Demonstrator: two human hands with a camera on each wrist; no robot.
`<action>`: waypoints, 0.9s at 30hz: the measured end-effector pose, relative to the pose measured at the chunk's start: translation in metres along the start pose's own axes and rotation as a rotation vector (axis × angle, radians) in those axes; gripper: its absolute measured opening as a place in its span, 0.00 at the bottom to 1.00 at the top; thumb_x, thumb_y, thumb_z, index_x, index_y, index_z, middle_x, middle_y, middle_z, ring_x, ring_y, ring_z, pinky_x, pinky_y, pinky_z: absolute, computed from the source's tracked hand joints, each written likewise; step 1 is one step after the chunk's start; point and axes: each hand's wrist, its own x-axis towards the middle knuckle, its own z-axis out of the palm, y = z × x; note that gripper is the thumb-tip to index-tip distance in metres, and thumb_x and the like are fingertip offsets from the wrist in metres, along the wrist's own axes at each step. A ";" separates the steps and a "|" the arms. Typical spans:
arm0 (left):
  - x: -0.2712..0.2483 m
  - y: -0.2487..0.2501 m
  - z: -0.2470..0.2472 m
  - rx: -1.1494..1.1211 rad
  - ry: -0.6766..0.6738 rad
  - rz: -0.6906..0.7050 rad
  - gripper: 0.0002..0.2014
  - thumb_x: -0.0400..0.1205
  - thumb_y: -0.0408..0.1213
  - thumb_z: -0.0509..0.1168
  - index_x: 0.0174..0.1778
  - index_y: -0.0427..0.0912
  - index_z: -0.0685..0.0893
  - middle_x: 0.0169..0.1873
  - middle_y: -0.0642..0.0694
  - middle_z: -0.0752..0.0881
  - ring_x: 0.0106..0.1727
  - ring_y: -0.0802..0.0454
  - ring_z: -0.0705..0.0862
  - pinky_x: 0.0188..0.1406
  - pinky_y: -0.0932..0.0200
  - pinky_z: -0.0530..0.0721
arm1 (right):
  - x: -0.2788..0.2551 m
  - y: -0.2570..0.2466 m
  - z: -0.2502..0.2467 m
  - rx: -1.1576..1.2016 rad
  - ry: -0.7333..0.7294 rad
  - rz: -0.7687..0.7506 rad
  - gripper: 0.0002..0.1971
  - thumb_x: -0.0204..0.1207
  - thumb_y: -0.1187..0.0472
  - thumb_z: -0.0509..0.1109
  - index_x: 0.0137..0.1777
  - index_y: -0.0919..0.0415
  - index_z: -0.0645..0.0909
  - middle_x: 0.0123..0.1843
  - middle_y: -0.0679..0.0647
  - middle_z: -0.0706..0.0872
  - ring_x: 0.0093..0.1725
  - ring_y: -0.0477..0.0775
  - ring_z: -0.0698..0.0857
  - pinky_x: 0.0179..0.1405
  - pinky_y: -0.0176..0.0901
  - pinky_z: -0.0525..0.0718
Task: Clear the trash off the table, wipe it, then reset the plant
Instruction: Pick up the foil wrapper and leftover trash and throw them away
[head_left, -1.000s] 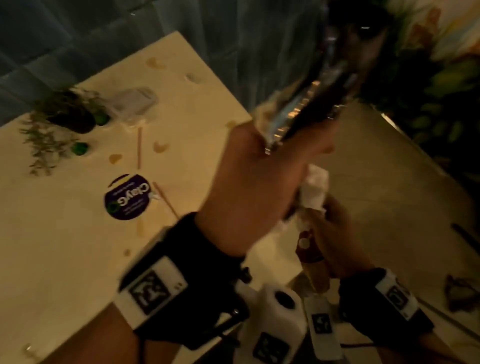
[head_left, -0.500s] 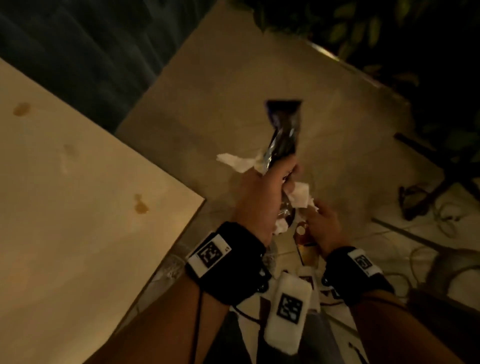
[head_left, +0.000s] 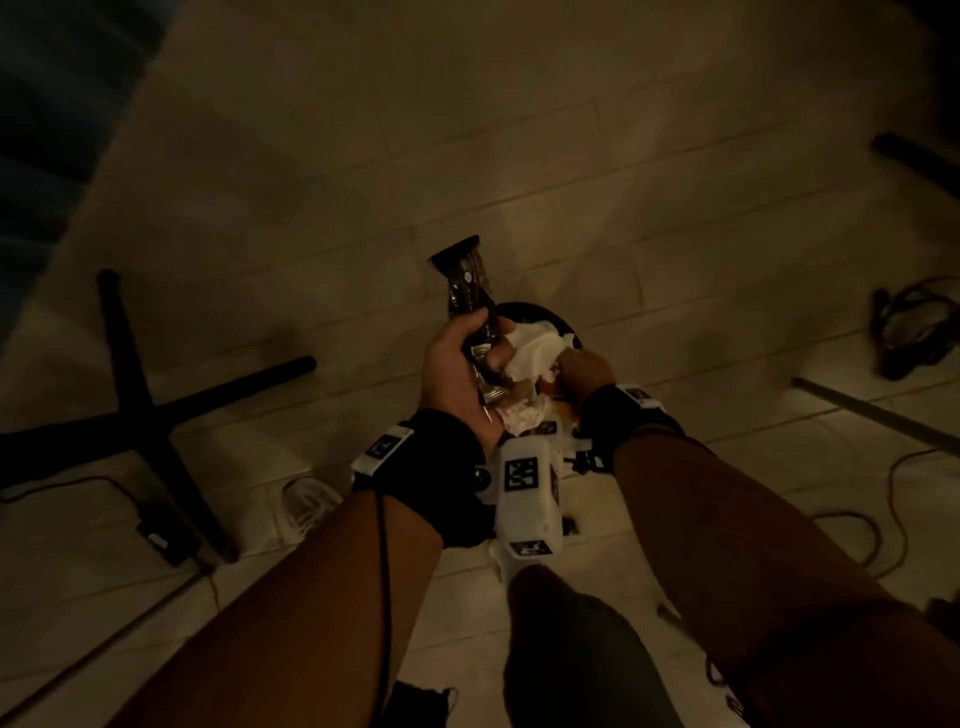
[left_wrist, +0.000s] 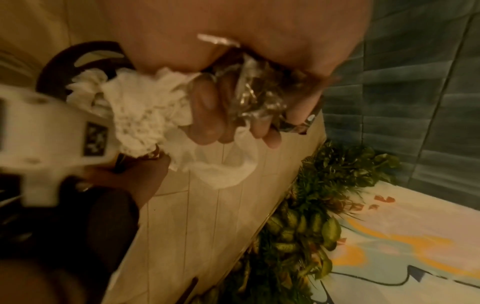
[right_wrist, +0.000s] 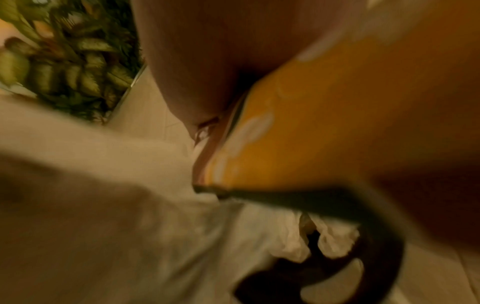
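Head view: both hands hang over a dark round bin (head_left: 540, 314) on the tiled floor; no desk in sight.
Left grip: left hand (head_left: 457, 364) curled tight round a dark foil wrapper (head_left: 465, 283), tissue (head_left: 535, 348) bunched in beside it; wrapper top stands above the fist.
Right grip: right hand (head_left: 584, 371) closed on an orange printed wrapper (right_wrist: 337, 115); right wrist view too blurred to read the fingers' exact lay.
Position: tissue tails hang below the left fingers (left_wrist: 205, 107), just over the bin rim.
Handling (judgement): all trash looks light and limp; foil crinkly, slippery; tissue soft, clings and may snag on fingers.
Hold point: mid-bundle, as gripped now.
Risk: light scraps could drift past the rim.
Stage: trash clearing under way.
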 end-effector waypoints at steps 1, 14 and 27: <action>0.007 -0.002 -0.006 -0.014 -0.015 0.003 0.16 0.81 0.45 0.59 0.33 0.38 0.79 0.17 0.50 0.68 0.17 0.55 0.64 0.14 0.69 0.63 | 0.023 0.004 0.003 -0.031 -0.005 -0.010 0.13 0.81 0.58 0.61 0.61 0.63 0.78 0.57 0.59 0.83 0.41 0.53 0.84 0.45 0.46 0.88; 0.097 -0.034 -0.026 0.101 0.028 -0.117 0.15 0.81 0.44 0.61 0.33 0.40 0.81 0.17 0.51 0.72 0.16 0.56 0.70 0.16 0.70 0.69 | 0.074 0.022 0.007 -0.128 -0.020 -0.064 0.33 0.73 0.45 0.69 0.74 0.63 0.72 0.69 0.65 0.81 0.64 0.67 0.82 0.60 0.59 0.82; 0.223 -0.094 -0.086 1.685 0.143 0.076 0.40 0.80 0.51 0.65 0.84 0.39 0.54 0.83 0.38 0.58 0.82 0.37 0.58 0.81 0.42 0.60 | 0.035 0.053 -0.027 -0.171 0.078 -0.230 0.16 0.83 0.48 0.60 0.50 0.63 0.77 0.46 0.60 0.84 0.44 0.60 0.83 0.39 0.48 0.78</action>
